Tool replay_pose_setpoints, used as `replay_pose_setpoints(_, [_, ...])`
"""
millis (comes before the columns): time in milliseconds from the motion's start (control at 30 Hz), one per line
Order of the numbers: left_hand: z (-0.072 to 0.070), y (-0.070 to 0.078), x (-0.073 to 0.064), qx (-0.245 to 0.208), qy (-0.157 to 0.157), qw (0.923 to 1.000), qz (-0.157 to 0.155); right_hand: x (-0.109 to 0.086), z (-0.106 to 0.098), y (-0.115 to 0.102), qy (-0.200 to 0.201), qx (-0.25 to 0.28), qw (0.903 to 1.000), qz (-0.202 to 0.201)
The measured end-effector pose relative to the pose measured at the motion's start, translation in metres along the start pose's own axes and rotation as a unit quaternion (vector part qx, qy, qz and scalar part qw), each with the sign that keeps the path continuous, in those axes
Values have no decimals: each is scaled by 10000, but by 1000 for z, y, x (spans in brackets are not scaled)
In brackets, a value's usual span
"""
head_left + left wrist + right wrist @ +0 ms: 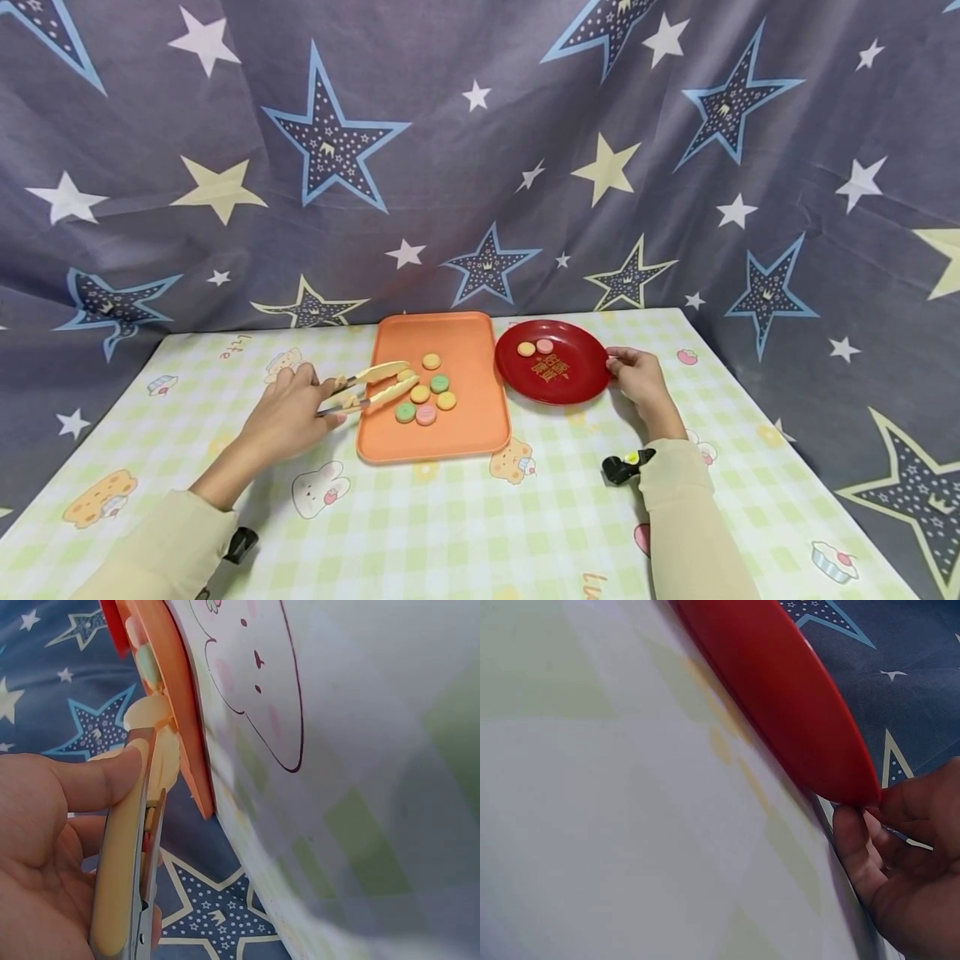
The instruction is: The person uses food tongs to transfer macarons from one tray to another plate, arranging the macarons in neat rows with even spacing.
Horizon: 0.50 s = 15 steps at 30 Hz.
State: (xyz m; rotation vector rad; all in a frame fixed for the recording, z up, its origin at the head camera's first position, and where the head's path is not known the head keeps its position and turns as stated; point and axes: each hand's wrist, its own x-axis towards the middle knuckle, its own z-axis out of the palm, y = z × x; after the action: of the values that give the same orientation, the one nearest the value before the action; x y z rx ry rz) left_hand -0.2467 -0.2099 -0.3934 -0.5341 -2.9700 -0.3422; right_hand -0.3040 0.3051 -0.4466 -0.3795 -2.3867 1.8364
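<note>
My left hand grips a pair of tongs with cream-coloured handles and tips, thumb on one arm. The tips reach over the orange tray, where a yellow macaron lies between them; whether they squeeze it I cannot tell. Around it on the tray lie several more yellow macarons, two green macarons and a pink macaron. With thumb and fingers my right hand pinches the right rim of a red plate. Another yellow macaron and another pink macaron sit on that plate.
A checked green-and-white tablecloth with cartoon prints covers the table. Behind the table's far edge hangs a dark star-patterned curtain. The plate stands just right of the tray, close to its edge.
</note>
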Motion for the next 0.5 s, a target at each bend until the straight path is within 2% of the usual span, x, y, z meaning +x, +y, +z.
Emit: replay_pose_setpoints(500, [-6,-6,-6,-157,-112,9998,-70,-3,1,-2,-20,77,9999,-118])
